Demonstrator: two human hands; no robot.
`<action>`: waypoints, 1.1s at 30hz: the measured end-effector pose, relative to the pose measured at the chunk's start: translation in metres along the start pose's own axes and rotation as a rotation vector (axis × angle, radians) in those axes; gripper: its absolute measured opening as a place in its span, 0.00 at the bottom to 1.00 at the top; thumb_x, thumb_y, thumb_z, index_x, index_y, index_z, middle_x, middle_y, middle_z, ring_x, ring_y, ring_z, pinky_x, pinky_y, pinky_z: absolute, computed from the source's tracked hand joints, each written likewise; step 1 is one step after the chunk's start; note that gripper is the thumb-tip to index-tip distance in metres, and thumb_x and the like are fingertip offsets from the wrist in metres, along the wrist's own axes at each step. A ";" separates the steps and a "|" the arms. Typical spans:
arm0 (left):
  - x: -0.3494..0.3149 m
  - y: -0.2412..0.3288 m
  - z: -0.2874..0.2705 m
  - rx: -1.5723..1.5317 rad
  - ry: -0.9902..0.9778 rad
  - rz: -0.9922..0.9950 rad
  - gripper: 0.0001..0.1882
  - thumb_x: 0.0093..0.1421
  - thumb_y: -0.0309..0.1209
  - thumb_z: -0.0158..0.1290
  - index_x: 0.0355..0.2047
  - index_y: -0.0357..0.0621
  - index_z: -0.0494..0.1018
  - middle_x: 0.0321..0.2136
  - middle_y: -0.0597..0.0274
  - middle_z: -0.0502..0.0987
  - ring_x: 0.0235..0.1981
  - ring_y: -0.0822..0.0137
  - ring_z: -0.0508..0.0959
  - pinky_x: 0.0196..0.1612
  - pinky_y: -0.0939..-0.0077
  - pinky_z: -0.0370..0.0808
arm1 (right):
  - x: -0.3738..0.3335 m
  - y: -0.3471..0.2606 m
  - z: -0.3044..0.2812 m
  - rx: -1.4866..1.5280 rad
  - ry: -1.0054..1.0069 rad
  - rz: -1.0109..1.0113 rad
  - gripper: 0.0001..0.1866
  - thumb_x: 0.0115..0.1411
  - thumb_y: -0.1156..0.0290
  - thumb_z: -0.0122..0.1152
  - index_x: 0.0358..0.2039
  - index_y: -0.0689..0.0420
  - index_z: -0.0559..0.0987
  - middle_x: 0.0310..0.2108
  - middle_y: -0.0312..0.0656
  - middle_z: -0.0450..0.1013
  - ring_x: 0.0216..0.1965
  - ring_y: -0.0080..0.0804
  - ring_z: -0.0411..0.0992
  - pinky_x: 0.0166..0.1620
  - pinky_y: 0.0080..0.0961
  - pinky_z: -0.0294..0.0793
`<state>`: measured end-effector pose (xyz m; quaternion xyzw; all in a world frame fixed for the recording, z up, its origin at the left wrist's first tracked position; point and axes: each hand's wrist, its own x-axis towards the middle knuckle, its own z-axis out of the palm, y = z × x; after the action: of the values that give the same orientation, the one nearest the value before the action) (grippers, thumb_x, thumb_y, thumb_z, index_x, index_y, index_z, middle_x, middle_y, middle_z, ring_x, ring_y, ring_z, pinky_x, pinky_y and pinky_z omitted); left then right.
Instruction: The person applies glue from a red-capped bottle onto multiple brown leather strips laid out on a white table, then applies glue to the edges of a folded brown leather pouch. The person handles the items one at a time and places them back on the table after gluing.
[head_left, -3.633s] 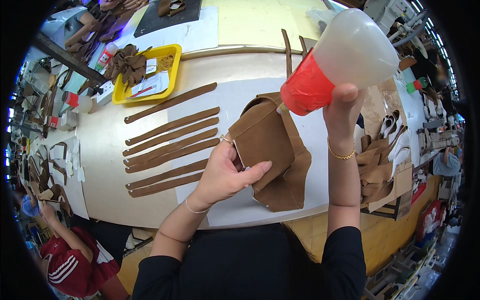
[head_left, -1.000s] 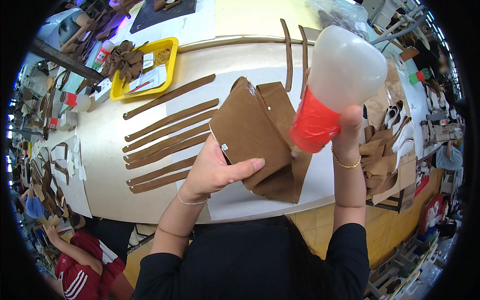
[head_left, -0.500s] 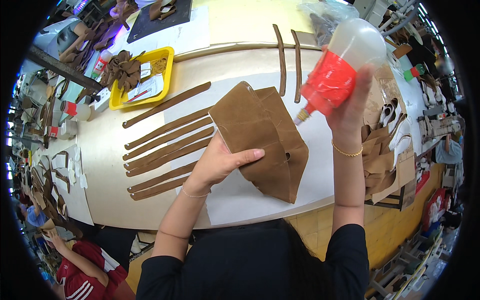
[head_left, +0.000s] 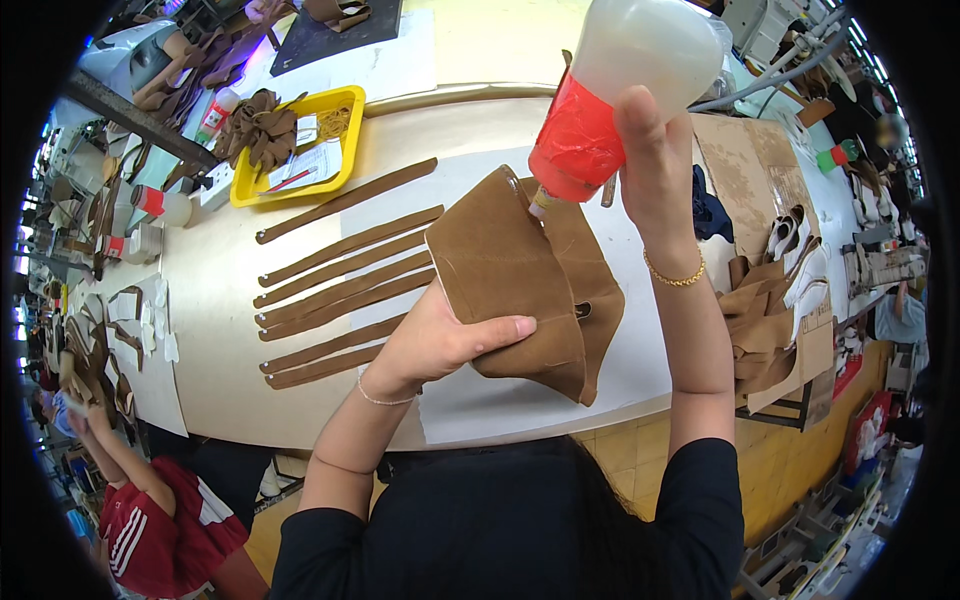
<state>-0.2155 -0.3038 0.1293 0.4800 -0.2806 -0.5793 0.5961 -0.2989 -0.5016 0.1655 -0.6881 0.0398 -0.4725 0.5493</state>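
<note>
My left hand (head_left: 450,335) is closed on a folded brown leather piece (head_left: 500,270), thumb on top and the other fingers hidden beneath. In my right hand (head_left: 655,170) is a squeeze bottle (head_left: 580,135), cloudy white with a red-wrapped neck end, tipped upside down. Its narrow nozzle (head_left: 538,208) is at the fold near the piece's upper edge, where a small glossy wet-looking spot shows. A dark oval hole (head_left: 584,311) lies in the right flap. Left of the piece, several brown leather straps (head_left: 345,265) lie in a row on the table.
A yellow tray (head_left: 352,150) with brown scraps, papers and a red pen stands at the far left. Brown and white cut pieces (head_left: 765,310) are heaped on the right beside cardboard. A person in a red shirt (head_left: 160,530) works at the lower left.
My right hand has brought the bottle left, its nozzle now at the leather piece's upper edge. The left hand keeps its hold. The whole view has shifted slightly.
</note>
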 end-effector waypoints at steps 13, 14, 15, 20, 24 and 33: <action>0.000 0.000 0.001 0.015 -0.020 0.054 0.27 0.52 0.26 0.59 0.52 0.34 0.65 0.45 0.57 0.74 0.47 0.68 0.74 0.50 0.72 0.71 | -0.012 -0.004 0.000 0.009 -0.036 0.064 0.29 0.56 0.44 0.60 0.38 0.63 0.75 0.31 0.35 0.73 0.33 0.21 0.70 0.36 0.18 0.69; 0.000 0.000 0.001 0.019 -0.025 0.052 0.27 0.53 0.28 0.60 0.52 0.35 0.65 0.45 0.57 0.74 0.47 0.69 0.73 0.50 0.73 0.71 | -0.014 -0.006 -0.002 0.004 -0.055 0.075 0.30 0.56 0.44 0.60 0.38 0.63 0.75 0.31 0.35 0.73 0.32 0.21 0.70 0.36 0.18 0.69; 0.001 0.000 0.001 0.019 -0.027 0.064 0.26 0.53 0.28 0.59 0.52 0.35 0.65 0.45 0.57 0.74 0.47 0.68 0.73 0.50 0.72 0.71 | -0.016 -0.007 -0.002 0.006 -0.054 0.078 0.30 0.56 0.44 0.60 0.37 0.63 0.75 0.30 0.35 0.73 0.32 0.20 0.70 0.35 0.18 0.69; 0.003 0.001 0.004 -0.006 -0.035 0.104 0.26 0.53 0.27 0.58 0.52 0.35 0.65 0.45 0.56 0.74 0.47 0.67 0.74 0.51 0.71 0.70 | -0.023 -0.013 -0.006 -0.008 -0.046 0.080 0.31 0.55 0.42 0.60 0.35 0.64 0.75 0.28 0.34 0.72 0.30 0.20 0.69 0.33 0.17 0.68; 0.004 -0.001 0.006 -0.025 0.004 0.107 0.25 0.53 0.27 0.57 0.51 0.34 0.65 0.44 0.56 0.74 0.46 0.66 0.74 0.51 0.71 0.70 | -0.029 -0.018 -0.009 -0.057 -0.060 0.071 0.32 0.53 0.41 0.61 0.33 0.64 0.76 0.25 0.34 0.72 0.28 0.20 0.69 0.31 0.17 0.68; 0.006 0.004 0.007 -0.060 0.019 0.019 0.30 0.48 0.22 0.53 0.54 0.34 0.61 0.48 0.55 0.72 0.49 0.64 0.72 0.53 0.71 0.68 | -0.035 -0.033 -0.006 -0.043 -0.110 0.079 0.31 0.47 0.45 0.69 0.34 0.64 0.77 0.28 0.39 0.76 0.31 0.24 0.74 0.34 0.20 0.73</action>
<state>-0.2190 -0.3117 0.1340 0.4646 -0.2621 -0.5771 0.6184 -0.3377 -0.4721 0.1702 -0.7225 0.0467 -0.4111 0.5539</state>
